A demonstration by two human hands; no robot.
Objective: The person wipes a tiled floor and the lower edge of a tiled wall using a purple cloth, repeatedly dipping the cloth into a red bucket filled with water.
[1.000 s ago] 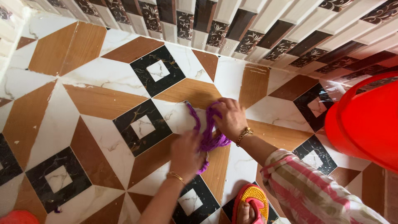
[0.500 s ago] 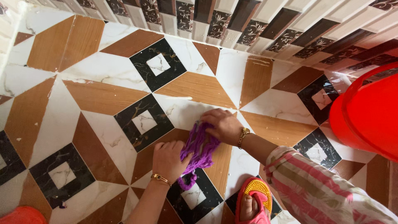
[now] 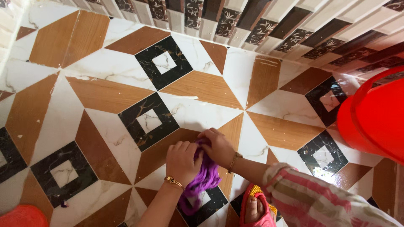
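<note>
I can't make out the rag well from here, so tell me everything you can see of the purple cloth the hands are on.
The purple cloth looks like a soft, ropy, bunched rag, twisted into thick strands rather than spread flat. It lies on the patterned tile floor, near the person's sandalled foot. Its upper end is gathered between the left hand and right hand, which both grip it; its lower end trails toward the camera in a loop over a black tile. Whether it is wet cannot be told.
</note>
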